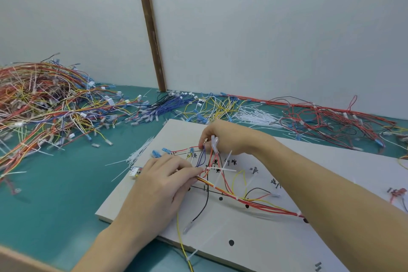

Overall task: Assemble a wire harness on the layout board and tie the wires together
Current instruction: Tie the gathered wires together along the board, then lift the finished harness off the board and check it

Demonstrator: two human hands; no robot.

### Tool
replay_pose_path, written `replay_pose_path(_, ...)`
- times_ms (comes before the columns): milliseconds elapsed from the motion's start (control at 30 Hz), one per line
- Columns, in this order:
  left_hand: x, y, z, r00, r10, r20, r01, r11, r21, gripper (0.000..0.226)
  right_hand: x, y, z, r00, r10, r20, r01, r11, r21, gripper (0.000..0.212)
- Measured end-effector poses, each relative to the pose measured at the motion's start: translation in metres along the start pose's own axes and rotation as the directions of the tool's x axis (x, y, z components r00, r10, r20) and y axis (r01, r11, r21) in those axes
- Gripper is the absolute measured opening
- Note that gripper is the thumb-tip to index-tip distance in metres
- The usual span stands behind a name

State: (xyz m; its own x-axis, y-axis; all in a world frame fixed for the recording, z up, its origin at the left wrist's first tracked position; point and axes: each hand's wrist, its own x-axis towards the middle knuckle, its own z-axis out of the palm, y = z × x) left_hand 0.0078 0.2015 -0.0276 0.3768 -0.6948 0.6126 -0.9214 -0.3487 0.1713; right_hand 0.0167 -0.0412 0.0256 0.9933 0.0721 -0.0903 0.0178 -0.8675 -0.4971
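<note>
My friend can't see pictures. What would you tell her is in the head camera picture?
Two bare hands work on a bundle of red, orange and yellow wires on a white layout board: the left hand pinches the wires near a white cable tie, and the right hand holds wire ends above. Piles of loose coloured wires cover the green table behind.

A wiring assembly workbench: a green mat (pixel 55 183) heaped with loose wires (pixel 44 99), cable ties (pixel 254 116), a marked layout board (pixel 242 238), plain partition walls (pixel 265 28) behind

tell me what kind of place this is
Likely a wire-harness assembly bench: loose wires heaped on a green mat, cable ties, and a layout board where both hands bundle wires.
</note>
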Motion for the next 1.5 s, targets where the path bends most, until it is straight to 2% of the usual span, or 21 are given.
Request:
replay_pose_path(33, 0.0, 0.0, 0.0, 1.0, 0.0, -0.005, 0.0, 1.0, 0.002, 0.026, 0.0, 0.0, 0.0, 1.0, 0.013, 0.004, -0.013, 0.999, 0.041, 0.03)
replay_pose_path(100, -0.001, 0.0, 0.0, 0.999, -0.002, -0.038, 0.002, 1.0, -0.002, 0.024, -0.002, -0.002, -0.001, 0.999, 0.045, -0.003, -0.042, 0.959, 0.279, 0.034)
replay_pose_path(200, -0.002, 0.001, -0.001, 0.995, -0.012, -0.097, 0.009, 1.0, -0.028, 0.023, -0.005, -0.006, -0.004, 0.996, 0.087, -0.012, -0.055, 0.721, 0.691, 0.029)
replay_pose_path(233, -0.002, 0.001, -0.002, 0.994, -0.016, -0.105, 0.012, 0.999, -0.04, 0.022, -0.005, -0.006, -0.006, 0.995, 0.099, 0.003, -0.067, 0.648, 0.759, 0.027)
replay_pose_path(300, -0.003, 0.0, -0.003, 0.994, -0.039, -0.104, 0.03, 0.996, -0.085, 0.021, -0.003, -0.008, -0.007, 0.988, 0.135, 0.069, -0.134, 0.569, 0.811, 0.026)
replay_pose_path(433, -0.009, -0.01, -0.012, 0.974, -0.181, -0.133, 0.148, 0.963, -0.226, 0.014, 0.001, -0.013, -0.003, 0.957, 0.236, 0.171, -0.272, 0.515, 0.813, 0.027)
replay_pose_path(533, -0.015, -0.03, -0.023, 0.918, -0.371, -0.139, 0.334, 0.914, -0.232, 0.029, 0.004, -0.012, 0.005, 0.969, 0.233, 0.08, -0.223, 0.691, 0.688, 0.031)
replay_pose_path(600, -0.018, -0.043, -0.029, 0.884, -0.461, -0.082, 0.437, 0.875, -0.21, 0.039, 0.004, -0.015, 0.009, 0.979, 0.205, 0.001, -0.169, 0.805, 0.569, 0.027)
replay_pose_path(700, -0.022, -0.053, -0.031, 0.881, -0.471, 0.044, 0.472, 0.871, -0.139, 0.039, 0.006, -0.024, 0.012, 0.982, 0.191, -0.013, -0.173, 0.915, 0.364, 0.034)
replay_pose_path(800, -0.022, -0.059, -0.033, 0.877, -0.462, 0.131, 0.473, 0.878, -0.074, 0.044, 0.01, -0.034, 0.013, 0.988, 0.154, 0.0, -0.152, 0.98, 0.131, 0.044)
replay_pose_path(867, -0.022, -0.066, -0.036, 0.868, -0.452, 0.207, 0.467, 0.884, -0.026, 0.047, 0.014, -0.04, 0.016, 0.993, 0.116, 0.009, -0.116, 0.993, -0.021, 0.042)
replay_pose_path(967, -0.02, -0.073, -0.045, 0.849, -0.425, 0.313, 0.451, 0.892, -0.012, 0.037, 0.019, -0.045, 0.02, 0.996, 0.089, -0.007, -0.089, 0.991, -0.101, 0.028)
replay_pose_path(1100, -0.011, -0.076, -0.051, 0.856, -0.382, 0.348, 0.405, 0.914, 0.007, 0.028, 0.018, -0.047, 0.017, 0.995, 0.104, -0.009, -0.104, 0.994, -0.042, 0.019)
replay_pose_path(1200, -0.006, -0.075, -0.055, 0.864, -0.371, 0.341, 0.388, 0.922, 0.02, 0.034, 0.012, -0.046, 0.014, 0.995, 0.094, -0.037, -0.086, 0.982, 0.171, 0.012)
replay_pose_path(1333, -0.007, -0.078, -0.064, 0.881, -0.381, 0.281, 0.42, 0.903, -0.089, 0.035, 0.003, -0.048, 0.011, 0.996, 0.062, -0.064, -0.014, 0.82, 0.572, 0.01)
replay_pose_path(1433, -0.002, -0.087, -0.072, 0.883, -0.394, 0.253, 0.439, 0.886, -0.15, 0.036, 0.0, -0.052, 0.006, 0.989, 0.052, -0.135, 0.055, 0.73, 0.681, 0.013)
replay_pose_path(1500, 0.001, -0.09, -0.076, 0.872, -0.396, 0.286, 0.46, 0.863, -0.207, 0.034, -0.001, -0.055, 0.003, 0.984, 0.051, -0.169, 0.086, 0.697, 0.712, 0.014)
